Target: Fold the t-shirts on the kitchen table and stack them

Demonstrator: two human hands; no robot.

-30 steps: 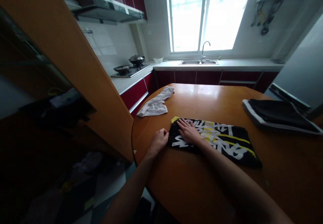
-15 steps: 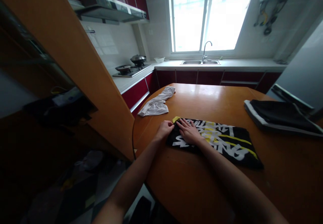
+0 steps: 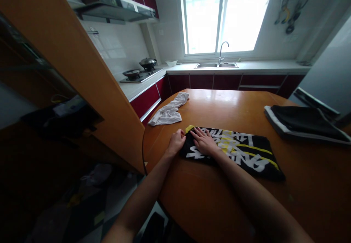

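A folded black garment (image 3: pixel 257 159) with white lettering and yellow stripes lies flat on the wooden table. At its left edge, my left hand (image 3: pixel 177 140) is closed, its fingers pinching the cloth beside a yellow patch. My right hand (image 3: pixel 203 141) rests on top of the garment near the same end, palm down with fingers spread. Part of the lettering is hidden under that hand and forearm.
On the round table (image 3: pixel 219 107), a crumpled white cloth (image 3: pixel 168 113) lies at the back left. Folded dark and grey cloths (image 3: pixel 304 122) sit at the right. A wooden panel (image 3: pixel 109 100) stands close to the table's left side.
The whole view has shifted slightly. Both hands remain at the garment's left end, with little visible change in their grip or in the cloth.
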